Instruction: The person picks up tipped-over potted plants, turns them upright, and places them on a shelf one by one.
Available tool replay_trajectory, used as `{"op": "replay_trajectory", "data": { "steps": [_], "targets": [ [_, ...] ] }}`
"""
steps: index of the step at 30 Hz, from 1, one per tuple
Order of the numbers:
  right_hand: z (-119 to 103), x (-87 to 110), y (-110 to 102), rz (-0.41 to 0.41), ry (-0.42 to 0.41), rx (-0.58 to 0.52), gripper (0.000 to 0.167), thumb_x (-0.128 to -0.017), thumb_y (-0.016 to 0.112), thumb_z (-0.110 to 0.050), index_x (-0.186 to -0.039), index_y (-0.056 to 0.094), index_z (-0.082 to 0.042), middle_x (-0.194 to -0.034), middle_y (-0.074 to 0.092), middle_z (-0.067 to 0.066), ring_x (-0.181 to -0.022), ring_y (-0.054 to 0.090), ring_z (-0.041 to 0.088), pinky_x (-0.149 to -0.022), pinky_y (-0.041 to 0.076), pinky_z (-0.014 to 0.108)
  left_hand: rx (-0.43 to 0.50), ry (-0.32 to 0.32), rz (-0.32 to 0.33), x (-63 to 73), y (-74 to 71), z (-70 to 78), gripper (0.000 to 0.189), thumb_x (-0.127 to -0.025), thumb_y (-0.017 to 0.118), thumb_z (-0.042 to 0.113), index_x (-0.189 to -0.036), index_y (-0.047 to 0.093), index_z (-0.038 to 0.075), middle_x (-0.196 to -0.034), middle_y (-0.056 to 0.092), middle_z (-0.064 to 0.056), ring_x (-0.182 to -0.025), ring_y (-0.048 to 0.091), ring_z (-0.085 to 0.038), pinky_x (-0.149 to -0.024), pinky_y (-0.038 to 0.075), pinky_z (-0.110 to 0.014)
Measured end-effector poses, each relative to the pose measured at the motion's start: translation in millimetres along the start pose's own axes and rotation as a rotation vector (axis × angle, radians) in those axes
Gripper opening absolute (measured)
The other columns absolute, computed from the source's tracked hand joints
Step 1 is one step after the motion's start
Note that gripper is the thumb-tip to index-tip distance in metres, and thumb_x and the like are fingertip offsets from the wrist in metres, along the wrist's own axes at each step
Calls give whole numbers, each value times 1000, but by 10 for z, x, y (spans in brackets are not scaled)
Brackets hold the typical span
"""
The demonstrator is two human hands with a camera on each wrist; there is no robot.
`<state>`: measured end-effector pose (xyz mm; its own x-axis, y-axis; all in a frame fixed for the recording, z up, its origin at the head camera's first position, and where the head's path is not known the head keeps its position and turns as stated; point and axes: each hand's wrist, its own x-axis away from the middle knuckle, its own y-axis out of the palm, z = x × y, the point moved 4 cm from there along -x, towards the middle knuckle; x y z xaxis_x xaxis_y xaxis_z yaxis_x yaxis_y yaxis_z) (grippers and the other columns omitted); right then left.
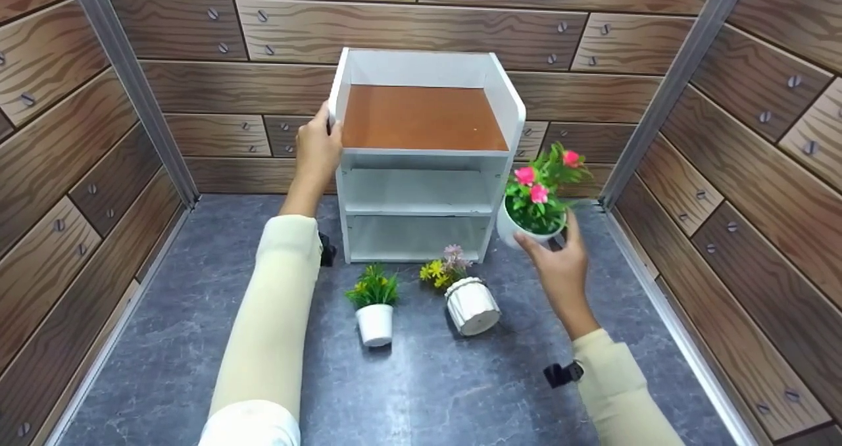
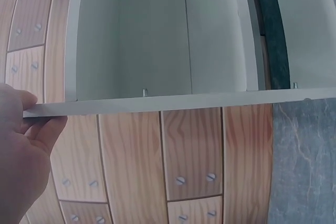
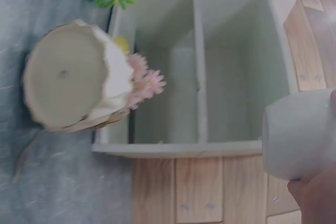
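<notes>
A small white shelf unit (image 1: 421,206) with a brown top panel (image 1: 424,117) stands against the back wall. My left hand (image 1: 318,145) grips the front edge of its left side panel; in the left wrist view the thumb and fingers pinch that board (image 2: 157,103). My right hand (image 1: 562,268) holds a potted plant with pink flowers (image 1: 539,193) by its white pot (image 3: 296,135), raised beside the unit's right side. On the floor before the unit are a green plant in a white pot (image 1: 376,324) and a tipped ribbed pot (image 1: 472,306) with yellow and pink flowers (image 3: 144,77).
Wood-patterned walls (image 1: 408,31) enclose the space at the back and both sides. The floor (image 1: 421,387) is dark grey and marbled. Two open compartments, split by a middle shelf (image 1: 421,214), face the front of the unit.
</notes>
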<state>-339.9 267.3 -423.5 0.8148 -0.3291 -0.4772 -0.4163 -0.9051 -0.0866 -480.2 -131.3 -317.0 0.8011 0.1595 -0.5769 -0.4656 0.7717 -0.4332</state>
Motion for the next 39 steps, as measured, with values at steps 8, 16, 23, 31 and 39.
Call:
{"op": "replay_trajectory", "data": {
  "steps": [8,16,23,31,39],
  "targets": [
    [-305,-207,209,11,-80,-28,91,-75,90,-13,-151,41,-3,-146,51,17,-133,52,24,-110,44,35,-22,-2,0,3,-16,-1,36,-101,57,11,-135,57,0,-123,68,-26,-113,66,-39,-97,50,-51],
    [-526,-405,401,13,-135,-27,92,-72,92,-17,-149,43,-3,-142,55,17,-126,57,23,-104,49,35,-20,5,12,6,-24,-8,35,-102,57,12,-135,58,0,-121,68,-27,-111,67,-40,-97,50,-52],
    [-633,-577,548,6,-105,-26,92,-74,91,-23,-150,42,-4,-145,52,17,-130,56,29,-103,50,33,-13,-9,8,10,-26,-11,36,-101,57,10,-136,58,0,-123,67,-27,-113,66,-39,-98,50,-50],
    [-642,-760,689,36,-135,37,96,-74,91,-25,-151,40,1,-146,50,20,-133,52,29,-107,47,34,-11,-7,6,15,-15,-9,35,-101,56,9,-135,58,1,-122,68,-27,-112,66,-38,-97,51,-50],
    [-638,-886,784,37,-99,112,95,-75,90,-34,-150,41,-1,-145,51,18,-133,51,25,-109,45,32,0,3,10,8,8,-15,35,-101,57,11,-135,58,2,-122,68,-25,-111,67,-38,-96,51,-50]
  ]
}}
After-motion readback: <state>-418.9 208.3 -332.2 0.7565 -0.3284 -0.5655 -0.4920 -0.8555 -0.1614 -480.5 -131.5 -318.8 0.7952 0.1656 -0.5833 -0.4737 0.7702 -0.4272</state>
